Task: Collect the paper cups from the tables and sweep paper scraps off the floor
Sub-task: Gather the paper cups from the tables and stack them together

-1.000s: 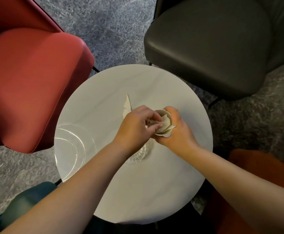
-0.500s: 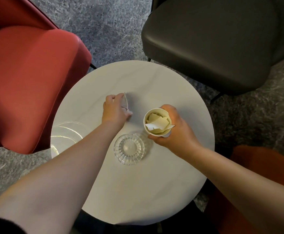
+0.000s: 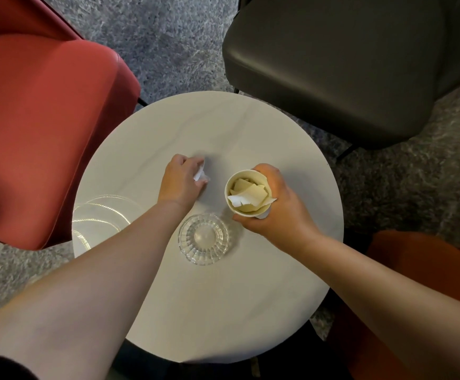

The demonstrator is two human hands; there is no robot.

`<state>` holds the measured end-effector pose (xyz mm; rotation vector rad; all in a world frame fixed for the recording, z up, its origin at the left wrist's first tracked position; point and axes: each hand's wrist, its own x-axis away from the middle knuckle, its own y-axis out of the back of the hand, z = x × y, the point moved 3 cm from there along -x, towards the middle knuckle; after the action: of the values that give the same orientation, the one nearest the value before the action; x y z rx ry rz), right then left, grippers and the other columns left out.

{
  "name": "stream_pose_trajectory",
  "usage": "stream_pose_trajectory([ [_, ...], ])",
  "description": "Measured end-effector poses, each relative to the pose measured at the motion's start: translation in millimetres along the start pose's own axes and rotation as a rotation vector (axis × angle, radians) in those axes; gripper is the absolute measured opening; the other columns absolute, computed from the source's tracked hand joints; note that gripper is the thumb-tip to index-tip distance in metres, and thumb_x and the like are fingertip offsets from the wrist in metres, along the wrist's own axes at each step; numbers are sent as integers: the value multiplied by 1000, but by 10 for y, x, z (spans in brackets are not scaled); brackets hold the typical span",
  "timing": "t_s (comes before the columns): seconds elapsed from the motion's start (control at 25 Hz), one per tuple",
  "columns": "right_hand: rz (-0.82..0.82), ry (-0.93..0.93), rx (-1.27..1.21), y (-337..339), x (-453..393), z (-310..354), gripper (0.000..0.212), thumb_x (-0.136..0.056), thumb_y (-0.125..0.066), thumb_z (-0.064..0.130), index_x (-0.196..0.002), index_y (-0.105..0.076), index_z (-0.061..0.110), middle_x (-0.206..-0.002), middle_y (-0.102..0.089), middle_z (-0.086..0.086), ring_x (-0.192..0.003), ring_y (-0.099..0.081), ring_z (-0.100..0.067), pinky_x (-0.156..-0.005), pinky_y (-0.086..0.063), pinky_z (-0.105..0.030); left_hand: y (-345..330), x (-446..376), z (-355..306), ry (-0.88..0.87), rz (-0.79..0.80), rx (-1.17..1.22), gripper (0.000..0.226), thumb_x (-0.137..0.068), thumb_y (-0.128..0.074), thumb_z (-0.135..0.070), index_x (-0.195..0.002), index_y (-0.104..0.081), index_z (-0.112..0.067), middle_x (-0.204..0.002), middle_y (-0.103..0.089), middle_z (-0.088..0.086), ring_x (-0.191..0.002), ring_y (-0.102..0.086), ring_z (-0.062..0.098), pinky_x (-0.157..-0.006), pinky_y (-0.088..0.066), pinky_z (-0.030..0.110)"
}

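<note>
The left hand (image 3: 180,178) has its fingers curled round a white paper scrap (image 3: 200,172) on the table (image 3: 223,311). The paper cup (image 3: 248,193) stands just to its right, open end up, gripped by the right hand (image 3: 275,207). The scrap likely goes there next.

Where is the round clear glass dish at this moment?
In the head view, the round clear glass dish stands on the round white table, near its middle, just before the beige paper cup and beside the left forearm.
</note>
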<state>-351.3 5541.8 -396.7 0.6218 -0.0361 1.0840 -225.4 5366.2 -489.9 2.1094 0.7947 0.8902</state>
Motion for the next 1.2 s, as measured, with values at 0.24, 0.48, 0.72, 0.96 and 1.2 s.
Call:
stream_pose_trajectory([
  [0.24,-4,-12,-2,-13,21,-3,58,-62,-80,37,-104,-40,41,-99,-55,21,-86,-57,-4,-72,-54,-35,-45,174,62,-108,-62,-3,25,-83,-68,0,-108,-70,-3,-113,-58,11,-105,-55,29,-91,-44,32],
  [0.48,-17,3,-9,-34,33,-8,65,-64,-84,33,-108,-37,43,-101,-54,20,-90,-56,-2,-76,-53,-29,-19,251,102,7,-138,130,31,-87,-52,3,-112,-68,-6,-118,-56,10,-108,-56,22,-93,-38,19],
  [0.72,-27,-14,-24,-59,49,-29,69,-63,-84,35,-110,-36,48,-102,-52,29,-93,-55,4,-74,-51,-19,-34,152,92,133,-122,153,37,-82,-74,-14,-117,-62,-11,-115,-51,10,-94,-50,15,-85,-36,18],
  [0.96,-37,-21,-8,-65,60,-34,71,-64,-84,37,-113,-34,48,-101,-52,28,-90,-56,1,-74,-49,-16,24,155,92,268,-48,113,19,-83,-74,-15,-100,-66,-11,-107,-63,10,-88,-54,15,-76,-38,21],
  [1.2,-50,-25,10,-82,70,-19,72,-63,-85,36,-115,-36,42,-102,-55,20,-94,-58,-7,-80,-52,-30,478,517,-526,297,-224,728,10,-86,-71,-22,-78,-65,-21,-77,-67,-5,-73,-64,11,-68,-55,31],
])
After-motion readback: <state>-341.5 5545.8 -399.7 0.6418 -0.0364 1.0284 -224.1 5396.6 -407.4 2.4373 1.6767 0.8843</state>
